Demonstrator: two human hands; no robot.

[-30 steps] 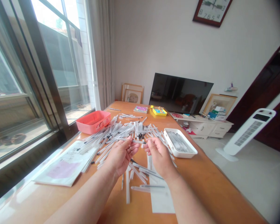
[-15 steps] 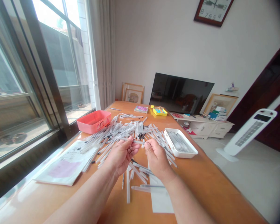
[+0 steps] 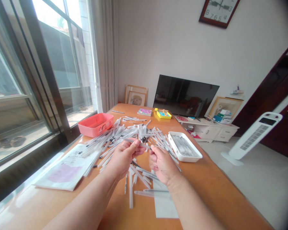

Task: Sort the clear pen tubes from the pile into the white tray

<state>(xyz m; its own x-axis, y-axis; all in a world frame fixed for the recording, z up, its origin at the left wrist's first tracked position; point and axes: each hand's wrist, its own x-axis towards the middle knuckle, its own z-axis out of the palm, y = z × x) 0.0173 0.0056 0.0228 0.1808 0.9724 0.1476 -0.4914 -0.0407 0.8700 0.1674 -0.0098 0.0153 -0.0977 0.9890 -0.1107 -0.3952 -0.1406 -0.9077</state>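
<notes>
My left hand (image 3: 127, 156) pinches a slim translucent pen (image 3: 144, 145) between thumb and fingers. The pen lies almost level and points to the right. At its right end my right hand (image 3: 161, 162) is closed, thumb and forefinger on the tip; whether they also hold a small part there is hidden. Beyond and below both hands spreads a loose heap of clear pen barrels (image 3: 127, 131), with small black pieces among them. A white paper sheet (image 3: 166, 206) lies under a few pens near my right forearm.
A red plastic basket (image 3: 90, 129) stands left of the heap, above an open booklet (image 3: 62, 172). On the right, a white tray (image 3: 198, 157) holds pen barrels. A yellow box (image 3: 164, 115) and a colourful booklet (image 3: 144, 111) lie at the wooden table's (image 3: 220, 198) far end.
My right hand has closed in on the pen's right end, its fingers now curled more tightly. My left hand keeps hold of the pen and has hardly moved.
</notes>
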